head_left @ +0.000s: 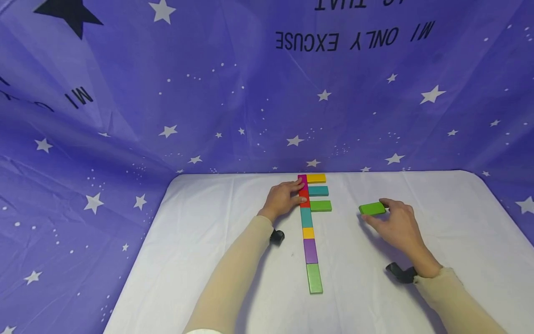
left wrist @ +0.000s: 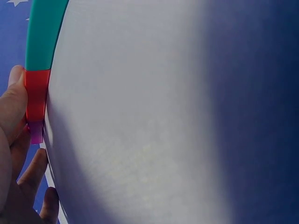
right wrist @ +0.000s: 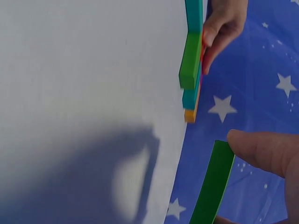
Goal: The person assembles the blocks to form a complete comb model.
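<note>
A column of coloured blocks runs down the white table, from a magenta block [head_left: 302, 178] at the far end through red [head_left: 305, 200], teal [head_left: 306, 217], yellow [head_left: 308, 233] and purple [head_left: 310, 251] to light green [head_left: 314, 278]. My left hand [head_left: 283, 199] touches its far end, index fingertip on the magenta block and thumb at the red one. Off the column's right side stick a yellow block [head_left: 316, 178], a teal block [head_left: 319, 190] and a green block [head_left: 321, 206]. To the right, my right hand [head_left: 398, 227] pinches another green block [head_left: 372, 208] between thumb and fingers, held above the table [right wrist: 93, 60].
A purple-blue cloth [head_left: 250, 116] with white stars and lettering hangs behind the table and down its left side. Black wrist cameras sit below the left hand [head_left: 277, 237] and the right hand [head_left: 401, 272]. The table's far edge lies just beyond the magenta block.
</note>
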Action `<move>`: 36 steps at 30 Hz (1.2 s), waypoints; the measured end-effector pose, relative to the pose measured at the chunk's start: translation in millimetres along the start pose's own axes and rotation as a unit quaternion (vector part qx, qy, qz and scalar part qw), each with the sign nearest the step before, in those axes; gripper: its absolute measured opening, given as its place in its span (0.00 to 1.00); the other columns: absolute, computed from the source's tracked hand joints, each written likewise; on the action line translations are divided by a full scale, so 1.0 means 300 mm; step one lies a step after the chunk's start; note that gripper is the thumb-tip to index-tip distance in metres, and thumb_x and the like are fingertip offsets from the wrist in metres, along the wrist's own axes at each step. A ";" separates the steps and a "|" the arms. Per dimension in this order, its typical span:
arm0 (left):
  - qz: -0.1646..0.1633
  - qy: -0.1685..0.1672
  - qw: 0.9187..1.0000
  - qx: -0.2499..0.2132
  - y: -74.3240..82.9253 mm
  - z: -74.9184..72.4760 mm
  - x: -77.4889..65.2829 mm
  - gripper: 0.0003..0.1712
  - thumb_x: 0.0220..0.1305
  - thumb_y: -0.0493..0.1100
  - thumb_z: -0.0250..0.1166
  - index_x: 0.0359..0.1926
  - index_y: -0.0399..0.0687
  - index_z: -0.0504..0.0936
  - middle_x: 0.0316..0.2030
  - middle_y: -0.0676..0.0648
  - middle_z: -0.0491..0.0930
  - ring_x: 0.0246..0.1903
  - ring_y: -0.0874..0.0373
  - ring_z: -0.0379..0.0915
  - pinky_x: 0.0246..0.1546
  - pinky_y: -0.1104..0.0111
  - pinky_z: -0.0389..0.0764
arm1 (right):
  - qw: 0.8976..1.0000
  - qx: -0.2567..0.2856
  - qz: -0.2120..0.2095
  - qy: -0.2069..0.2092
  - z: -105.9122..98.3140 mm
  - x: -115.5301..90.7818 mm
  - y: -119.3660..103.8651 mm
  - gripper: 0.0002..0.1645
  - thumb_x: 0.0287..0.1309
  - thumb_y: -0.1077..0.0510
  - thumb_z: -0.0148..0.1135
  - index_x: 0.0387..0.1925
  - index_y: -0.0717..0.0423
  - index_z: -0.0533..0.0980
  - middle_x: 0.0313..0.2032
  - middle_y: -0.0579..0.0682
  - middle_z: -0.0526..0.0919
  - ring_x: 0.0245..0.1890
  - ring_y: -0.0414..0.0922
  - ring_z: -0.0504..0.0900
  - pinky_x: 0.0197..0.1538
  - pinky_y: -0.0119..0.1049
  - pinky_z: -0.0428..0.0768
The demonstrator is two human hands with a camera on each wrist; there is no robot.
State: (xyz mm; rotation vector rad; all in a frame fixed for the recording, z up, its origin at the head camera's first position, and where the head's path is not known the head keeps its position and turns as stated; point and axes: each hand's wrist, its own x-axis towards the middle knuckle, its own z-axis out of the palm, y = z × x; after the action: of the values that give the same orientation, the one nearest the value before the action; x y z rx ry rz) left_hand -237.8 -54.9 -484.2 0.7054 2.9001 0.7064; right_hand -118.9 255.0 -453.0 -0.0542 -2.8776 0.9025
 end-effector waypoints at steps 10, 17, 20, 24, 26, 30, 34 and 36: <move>0.000 0.001 1.000 0.003 0.005 -0.004 0.004 0.34 0.66 0.59 0.66 0.70 0.58 0.72 0.71 0.60 0.66 0.71 0.58 0.62 0.72 0.60 0.62 | 1.000 0.001 -0.009 0.002 0.054 -0.011 -0.062 0.44 0.52 0.43 0.75 0.56 0.76 0.74 0.51 0.73 0.79 0.53 0.71 0.71 0.53 0.63 0.71; -0.003 -0.004 1.000 0.003 0.004 -0.002 0.003 0.34 0.66 0.58 0.66 0.71 0.58 0.71 0.72 0.60 0.66 0.71 0.58 0.62 0.72 0.61 0.60 | 1.000 -0.001 0.000 -0.019 0.097 -0.019 -0.109 0.46 0.51 0.41 0.75 0.57 0.75 0.74 0.51 0.72 0.80 0.52 0.67 0.72 0.52 0.60 0.74; -0.005 -0.007 1.000 0.003 0.003 0.002 0.001 0.34 0.66 0.59 0.66 0.71 0.59 0.71 0.72 0.60 0.66 0.71 0.58 0.62 0.72 0.61 0.60 | 1.000 0.002 0.000 -0.029 0.120 -0.023 -0.128 0.46 0.51 0.42 0.75 0.57 0.75 0.74 0.51 0.71 0.80 0.53 0.65 0.72 0.53 0.60 0.74; -0.003 -0.003 1.000 0.002 0.001 0.005 0.001 0.34 0.66 0.59 0.66 0.71 0.58 0.72 0.71 0.60 0.66 0.71 0.59 0.62 0.72 0.61 0.61 | 0.999 0.002 -0.013 -0.036 0.147 -0.025 -0.151 0.44 0.50 0.43 0.76 0.56 0.75 0.74 0.51 0.71 0.80 0.53 0.65 0.72 0.55 0.60 0.74; -0.004 -0.002 1.000 0.001 0.000 0.006 0.001 0.34 0.66 0.58 0.66 0.70 0.59 0.72 0.71 0.61 0.66 0.71 0.59 0.62 0.72 0.61 0.61 | 0.999 0.001 -0.018 -0.038 0.159 -0.025 -0.160 0.44 0.50 0.43 0.76 0.55 0.75 0.75 0.50 0.70 0.81 0.53 0.65 0.72 0.55 0.60 0.74; -0.007 -0.005 1.000 -0.001 0.000 0.005 0.001 0.34 0.66 0.59 0.66 0.71 0.59 0.72 0.72 0.62 0.65 0.71 0.58 0.62 0.72 0.60 0.60 | 0.999 -0.002 -0.019 -0.050 0.178 -0.027 -0.178 0.44 0.50 0.42 0.76 0.55 0.74 0.75 0.48 0.69 0.81 0.50 0.64 0.73 0.52 0.58 0.76; -0.010 -0.009 1.000 -0.002 0.002 0.002 0.002 0.34 0.66 0.59 0.66 0.71 0.59 0.71 0.72 0.62 0.65 0.71 0.59 0.61 0.73 0.60 0.60 | 0.998 -0.008 -0.020 -0.058 0.193 -0.024 -0.190 0.44 0.50 0.42 0.76 0.54 0.74 0.76 0.46 0.67 0.82 0.48 0.62 0.74 0.49 0.56 0.77; -0.011 -0.010 1.000 -0.003 0.003 0.001 0.001 0.34 0.66 0.59 0.66 0.71 0.59 0.71 0.72 0.62 0.64 0.71 0.59 0.61 0.73 0.59 0.60 | 0.998 -0.013 -0.024 -0.058 0.200 -0.022 -0.194 0.43 0.49 0.42 0.76 0.54 0.73 0.76 0.46 0.66 0.82 0.48 0.62 0.75 0.49 0.55 0.77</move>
State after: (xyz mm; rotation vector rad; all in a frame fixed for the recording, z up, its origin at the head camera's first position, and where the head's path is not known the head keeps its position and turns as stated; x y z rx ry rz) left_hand -237.7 -53.8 -484.0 0.6737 2.8831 0.7001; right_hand -120.0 172.7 -469.2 0.0680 -2.9833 0.8893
